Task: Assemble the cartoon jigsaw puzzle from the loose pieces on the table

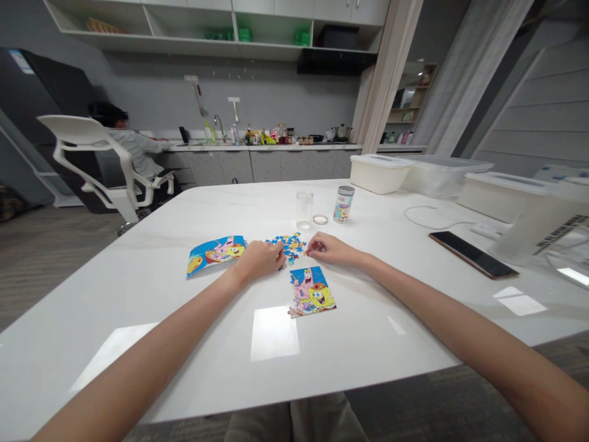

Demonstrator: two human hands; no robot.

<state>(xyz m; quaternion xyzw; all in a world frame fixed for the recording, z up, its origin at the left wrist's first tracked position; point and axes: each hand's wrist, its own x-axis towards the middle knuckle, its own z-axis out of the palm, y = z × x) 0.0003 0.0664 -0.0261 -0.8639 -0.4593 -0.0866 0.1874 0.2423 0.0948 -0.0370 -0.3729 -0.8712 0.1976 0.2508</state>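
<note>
My left hand [261,260] is closed, its fingers curled down at the left side of a pile of loose jigsaw puzzle pieces [293,246]. What its fingertips hold, if anything, is hidden. On the right of the pile, my right hand [332,248] pinches a small puzzle piece at its fingertips. A joined section of jigsaw puzzle [313,291] with a pink and a yellow cartoon figure lies flat in front of both hands. Partly behind my left hand is a curved picture sheet [214,253] with the same figures.
Beyond the pile stand a clear open jar [304,212], a ring-shaped lid [320,219] and a lidded printed jar [343,205]. Rightward are a phone [473,253], a white bottle [543,221], a cable and lidded bins [380,173]. A person [138,153] sits at the far left.
</note>
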